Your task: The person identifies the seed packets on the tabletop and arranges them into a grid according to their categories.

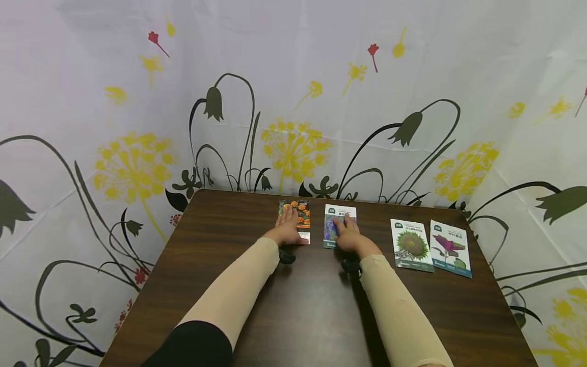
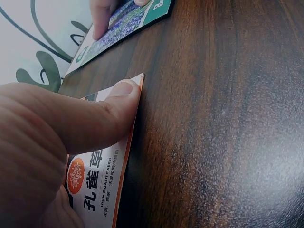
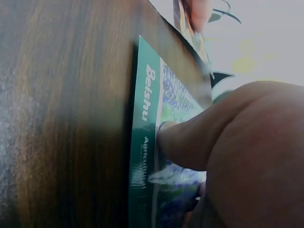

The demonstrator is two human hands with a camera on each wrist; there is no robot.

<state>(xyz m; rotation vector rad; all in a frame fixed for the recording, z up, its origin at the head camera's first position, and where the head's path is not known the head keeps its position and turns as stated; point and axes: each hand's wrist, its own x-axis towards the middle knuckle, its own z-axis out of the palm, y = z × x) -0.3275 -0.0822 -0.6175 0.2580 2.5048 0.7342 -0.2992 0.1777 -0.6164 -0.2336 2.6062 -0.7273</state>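
My left hand [image 1: 286,228] lies with fingers extended over a seed packet with orange flowers [image 1: 303,216] near the table's far edge. Its thumb [image 2: 121,97] presses on a corner of the white lower part, which has dark characters and an orange emblem. To the right, my right hand [image 1: 350,236] rests on a seed packet with purple flowers [image 1: 329,230], fingers spread across its right side. The right thumb [image 3: 183,142] touches the picture just above the green lower band. Both packets lie on the tabletop, partly covered by the hands.
On the table [image 1: 302,306] to the right lie a seed packet with a sunflower-like head [image 1: 411,245] and a tilted seed packet with a magenta flower [image 1: 450,248], side by side. A flower-printed curtain [image 1: 293,102] hangs behind the table's far edge.
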